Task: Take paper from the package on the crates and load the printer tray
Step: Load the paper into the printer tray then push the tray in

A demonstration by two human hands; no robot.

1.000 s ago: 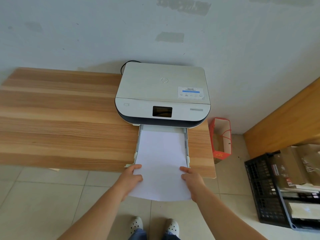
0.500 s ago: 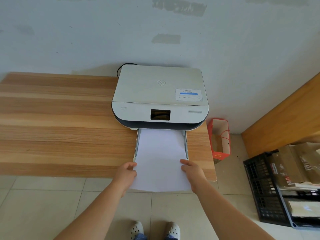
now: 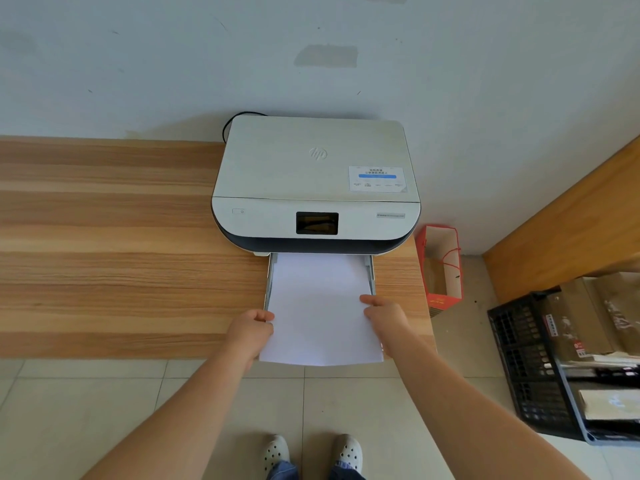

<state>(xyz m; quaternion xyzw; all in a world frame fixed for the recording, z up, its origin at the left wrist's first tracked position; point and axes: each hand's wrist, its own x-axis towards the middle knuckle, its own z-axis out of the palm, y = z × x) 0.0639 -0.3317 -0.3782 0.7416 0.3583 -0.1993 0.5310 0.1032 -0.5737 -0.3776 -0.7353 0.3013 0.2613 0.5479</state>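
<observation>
Sliding into the printer (image 3: 317, 183), the paper (image 3: 320, 306) lies in the tray (image 3: 371, 271) in front of the printer, its near end overhanging the bench (image 3: 121, 254) edge. The left hand (image 3: 251, 329) and right hand (image 3: 386, 315) each pinch a side edge of the sheets. Loading looks mostly done; the last push and closing the tray remain. Compared with a second ago, the stack sits deeper toward the printer, and both hands have followed.

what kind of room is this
Probably a small home office or back room: a printer sits on a wooden table against a patched wall, with stuffed crates on the tiled floor.
</observation>
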